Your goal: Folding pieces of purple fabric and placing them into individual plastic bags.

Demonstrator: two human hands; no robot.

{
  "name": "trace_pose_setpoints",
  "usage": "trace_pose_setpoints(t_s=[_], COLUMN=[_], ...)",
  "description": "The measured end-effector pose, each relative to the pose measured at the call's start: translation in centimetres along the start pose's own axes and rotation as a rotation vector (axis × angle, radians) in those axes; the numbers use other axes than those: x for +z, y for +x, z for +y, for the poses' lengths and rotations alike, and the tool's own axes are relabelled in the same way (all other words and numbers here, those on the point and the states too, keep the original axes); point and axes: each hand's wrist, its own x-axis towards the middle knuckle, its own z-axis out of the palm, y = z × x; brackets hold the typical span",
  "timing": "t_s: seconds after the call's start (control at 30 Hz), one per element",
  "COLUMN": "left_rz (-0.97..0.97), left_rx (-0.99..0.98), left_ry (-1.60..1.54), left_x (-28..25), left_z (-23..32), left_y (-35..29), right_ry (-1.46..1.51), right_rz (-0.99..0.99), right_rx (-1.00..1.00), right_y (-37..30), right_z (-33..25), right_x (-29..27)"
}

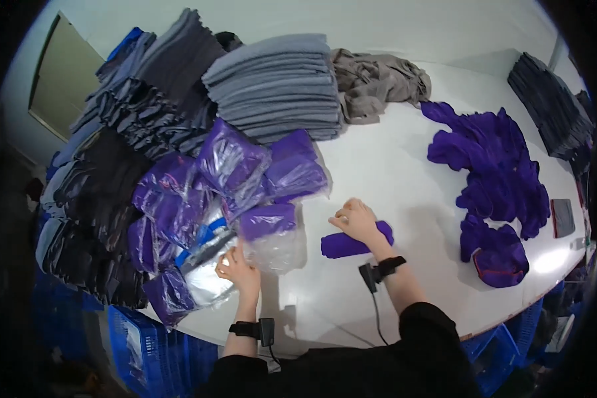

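Note:
My left hand (240, 270) is at the right edge of a stack of clear plastic bags (205, 282), its fingers bent and closed on a bag's edge. Touching its fingertips on the right lies a bag with a folded purple cloth (266, 220) inside and a clear, unfilled lower end. My right hand (355, 220) is held over a rolled purple cloth (343, 246) on the white table (378, 159). Its fingers are curved but apart, and nothing shows between them. The right wrist hides part of the roll. Both wrists wear black straps with small boxes and cables.
Several bagged purple cloths (232, 159) pile up left of centre. Tall stacks of grey cloths (272, 86) and dark cloths (106, 199) stand behind and left. Loose purple cloths (491, 166) lie right, near a dark stack (550, 103). Blue crates (136, 345) sit below the table edge.

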Motion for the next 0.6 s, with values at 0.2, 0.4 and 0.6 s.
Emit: trace_pose_setpoints(t_s=[0.2, 0.4, 0.6], left_rz=[0.140, -0.216, -0.227], left_rx=[0.020, 0.172, 0.238], left_ry=[-0.518, -0.632, -0.950], left_x=[-1.2, -4.5, -5.1], left_z=[-2.6, 1.9, 6.3], left_y=[0.2, -7.6, -11.4], right_ry=[-0.275, 0.586, 1.303], right_rz=[-0.632, -0.758, 0.364], right_rx=[-0.087, 0.526, 0.570], right_y=[-11.2, -11.0, -7.8], right_z=[-5.9, -11.1, -14.8], right_x=[-1.0, 7.5, 6.1])
